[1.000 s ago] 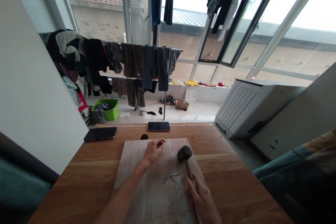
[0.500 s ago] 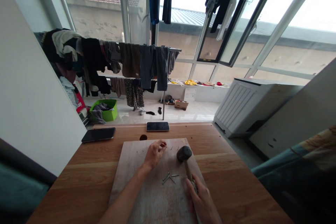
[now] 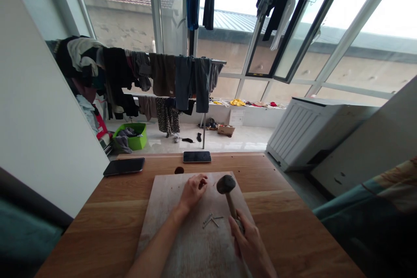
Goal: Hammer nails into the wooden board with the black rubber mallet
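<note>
My right hand [image 3: 248, 235] is wrapped round the handle of a rubber mallet [image 3: 226, 184]. Its black head is raised over the far right of a pale wooden board [image 3: 185, 243]. Close to the left of the mallet head, my left hand [image 3: 194, 190] rests at the board's far part with fingers curled together. Whatever those fingers pinch, if anything, is hidden or too small to make out. Several silver nails [image 3: 211, 220] lie in a loose pile on the board between my two hands.
The board lies on a wooden table [image 3: 107, 226]. One phone [image 3: 197, 157] lies at the table's far edge and a dark tablet or larger phone [image 3: 124, 167] at its far left. A round hole [image 3: 179, 170] is just beyond the board. Laundry hangs on a rack [image 3: 215, 61] behind.
The mallet head has moved slightly left and up, nearer my left hand, and my right hand has tilted with it. My left hand stays in nearly the same place.
</note>
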`<state>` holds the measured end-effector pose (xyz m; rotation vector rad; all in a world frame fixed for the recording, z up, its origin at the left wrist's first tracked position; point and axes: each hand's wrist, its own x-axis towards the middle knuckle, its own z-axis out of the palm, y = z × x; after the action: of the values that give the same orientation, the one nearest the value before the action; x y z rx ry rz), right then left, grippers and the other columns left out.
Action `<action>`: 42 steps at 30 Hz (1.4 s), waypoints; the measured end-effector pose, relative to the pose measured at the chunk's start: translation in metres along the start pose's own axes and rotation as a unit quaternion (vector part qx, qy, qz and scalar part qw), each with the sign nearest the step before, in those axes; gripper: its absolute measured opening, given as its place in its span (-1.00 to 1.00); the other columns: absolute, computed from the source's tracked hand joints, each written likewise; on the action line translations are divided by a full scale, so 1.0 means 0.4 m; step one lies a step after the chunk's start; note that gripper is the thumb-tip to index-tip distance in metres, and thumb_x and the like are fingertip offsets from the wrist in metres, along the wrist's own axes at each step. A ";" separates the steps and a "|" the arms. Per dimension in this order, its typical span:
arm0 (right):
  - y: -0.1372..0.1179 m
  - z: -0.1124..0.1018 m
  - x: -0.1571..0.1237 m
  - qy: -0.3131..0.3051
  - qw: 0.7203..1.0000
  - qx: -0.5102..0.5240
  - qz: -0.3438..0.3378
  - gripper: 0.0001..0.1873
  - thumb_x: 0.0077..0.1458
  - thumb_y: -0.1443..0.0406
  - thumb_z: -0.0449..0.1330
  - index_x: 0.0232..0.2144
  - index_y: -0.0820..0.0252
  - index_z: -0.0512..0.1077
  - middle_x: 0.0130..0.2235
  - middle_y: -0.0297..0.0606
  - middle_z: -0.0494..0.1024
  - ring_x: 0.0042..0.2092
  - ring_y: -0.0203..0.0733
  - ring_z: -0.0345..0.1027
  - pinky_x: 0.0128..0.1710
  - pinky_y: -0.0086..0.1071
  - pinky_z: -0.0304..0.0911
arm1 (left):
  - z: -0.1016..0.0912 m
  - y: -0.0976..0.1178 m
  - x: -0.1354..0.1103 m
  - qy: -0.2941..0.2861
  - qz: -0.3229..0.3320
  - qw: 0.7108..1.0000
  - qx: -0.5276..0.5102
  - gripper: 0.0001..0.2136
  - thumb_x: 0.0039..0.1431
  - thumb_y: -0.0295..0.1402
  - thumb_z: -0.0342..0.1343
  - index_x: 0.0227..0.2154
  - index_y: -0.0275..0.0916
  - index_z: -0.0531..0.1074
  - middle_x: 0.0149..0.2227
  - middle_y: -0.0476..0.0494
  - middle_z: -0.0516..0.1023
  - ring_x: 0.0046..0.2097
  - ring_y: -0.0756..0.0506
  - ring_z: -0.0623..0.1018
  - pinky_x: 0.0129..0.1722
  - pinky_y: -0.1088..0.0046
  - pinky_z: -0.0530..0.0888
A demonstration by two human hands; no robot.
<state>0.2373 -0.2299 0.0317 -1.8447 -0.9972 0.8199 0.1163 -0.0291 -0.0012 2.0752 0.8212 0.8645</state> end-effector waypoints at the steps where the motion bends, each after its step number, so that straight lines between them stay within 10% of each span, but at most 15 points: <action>1: -0.018 0.005 0.006 -0.002 1.000 0.003 -0.007 -0.40 0.18 -0.08 -0.02 0.01 0.26 0.36 -0.58 -0.47 0.35 -0.67 -0.31 0.25 -0.68 -0.47 0.15 | 0.002 -0.002 0.001 0.003 -0.004 1.000 -0.001 -0.77 0.10 -0.53 0.09 -0.18 -0.18 0.44 -0.29 -0.06 0.55 -0.25 -0.04 0.56 -0.17 0.46 0.49; 14: 0.000 0.037 0.029 0.021 0.998 -0.055 -0.019 -0.30 0.13 -0.18 0.00 0.05 0.19 0.42 -0.51 -0.31 0.54 -0.60 -0.19 0.39 -0.59 -0.40 0.30 | 0.008 -0.006 0.003 0.019 -0.006 1.000 -0.009 -0.70 0.06 -0.49 0.14 -0.10 -0.20 0.42 -0.32 -0.05 0.59 -0.25 -0.08 0.56 -0.14 0.40 0.48; 22: 0.071 -0.020 -0.031 0.027 0.995 -0.095 0.007 -0.33 0.12 -0.12 0.05 0.06 0.23 0.46 -0.01 -0.06 0.60 0.06 0.06 0.44 0.01 -0.29 0.32 | -0.057 0.110 -0.050 -0.054 0.004 0.986 0.157 -0.85 0.02 -0.35 0.15 -0.31 -0.22 0.41 -0.16 -0.16 0.42 -0.15 -0.14 0.51 -0.11 0.34 0.46; 26: 0.057 -0.021 -0.031 0.012 0.995 -0.096 0.012 -0.39 0.15 -0.08 0.02 0.04 0.18 0.47 -0.03 -0.10 0.61 0.05 0.02 0.46 -0.04 -0.36 0.33 | -0.068 0.189 -0.091 -0.225 0.000 0.939 0.259 -0.81 -0.05 -0.34 0.19 -0.33 -0.25 0.49 -0.08 -0.27 0.45 -0.06 -0.26 0.50 -0.09 0.27 0.46; 30: 0.051 -0.017 -0.028 0.013 0.995 -0.101 0.008 -0.33 0.12 -0.12 0.02 0.05 0.22 0.45 -0.09 -0.08 0.64 -0.01 0.02 0.49 -0.05 -0.35 0.34 | -0.043 0.210 -0.096 -0.275 -0.005 0.917 0.290 -0.78 -0.02 -0.39 0.14 -0.28 -0.31 0.54 -0.01 -0.35 0.47 -0.08 -0.29 0.54 -0.11 0.26 0.48; 37: 0.076 -0.010 -0.029 0.054 0.993 -0.103 -0.017 -0.39 0.13 -0.12 0.06 0.00 0.16 0.48 -0.24 -0.17 0.66 -0.16 -0.02 0.53 -0.18 -0.37 0.37 | -0.041 0.207 -0.093 -0.289 0.020 0.906 0.307 -0.85 -0.02 -0.46 0.10 -0.38 -0.31 0.55 -0.25 -0.34 0.60 -0.19 -0.30 0.59 -0.18 0.25 0.49; 42: 0.065 -0.011 -0.033 0.034 0.994 -0.099 0.024 -0.35 0.14 -0.09 0.04 0.07 0.22 0.42 -0.49 -0.27 0.59 -0.41 -0.08 0.50 -0.35 -0.38 0.36 | -0.073 0.147 -0.064 -0.182 -0.010 0.974 0.137 -0.80 -0.04 -0.49 0.11 -0.29 -0.21 0.48 -0.41 -0.08 0.59 -0.35 -0.12 0.58 -0.32 0.45 0.45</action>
<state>0.2427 -0.2510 0.0122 -2.0588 -1.0255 0.7008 0.0950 -0.0689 0.0529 2.3646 0.7905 0.3511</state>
